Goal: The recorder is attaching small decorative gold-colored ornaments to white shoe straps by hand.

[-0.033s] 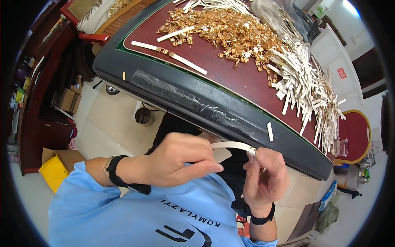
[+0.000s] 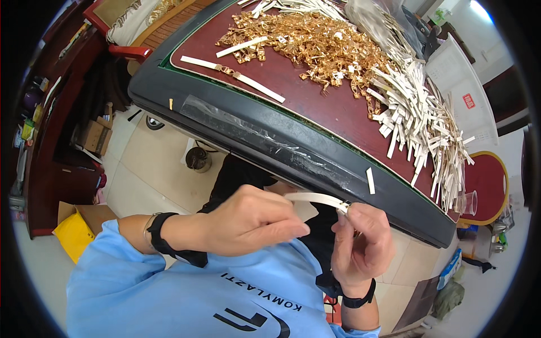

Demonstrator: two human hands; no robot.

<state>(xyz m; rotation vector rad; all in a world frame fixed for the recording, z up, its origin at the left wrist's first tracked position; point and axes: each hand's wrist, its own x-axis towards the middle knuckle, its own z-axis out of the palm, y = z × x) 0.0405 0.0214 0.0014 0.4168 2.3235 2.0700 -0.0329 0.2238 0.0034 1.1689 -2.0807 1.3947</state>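
- Left hand [image 2: 248, 221]: fingers curled in, thumb extended along them. The fingertips are hidden; whether they clamp the strip cannot be told.
- Right hand [image 2: 363, 242]: thumb and index finger clamped together on the right end of the strip, at a small metal buckle partly covered by the fingers.
- White strip [image 2: 315, 198]: bowed upward between the hands, off the tabletop [image 2: 315, 107], near its front edge. Its left end passes behind the left hand.
- Shirt [image 2: 191, 293]: light blue; dark capital lettering and a dark logo on the chest, upside down in this view.
- White bin [image 2: 455, 84]: beyond the right edge of the tabletop; carries a red label [image 2: 469, 101] with pale characters.
- Gold buckles [image 2: 304, 42]: heaped toward the far edge.
- Pile of white strips [image 2: 414, 121]: along the right edge, down to the front right corner.
- Joined strap [image 2: 227, 71]: two white strips with a gold buckle between, near the front left corner.
- Loose strip [image 2: 370, 180]: on the black border, front edge, right part.
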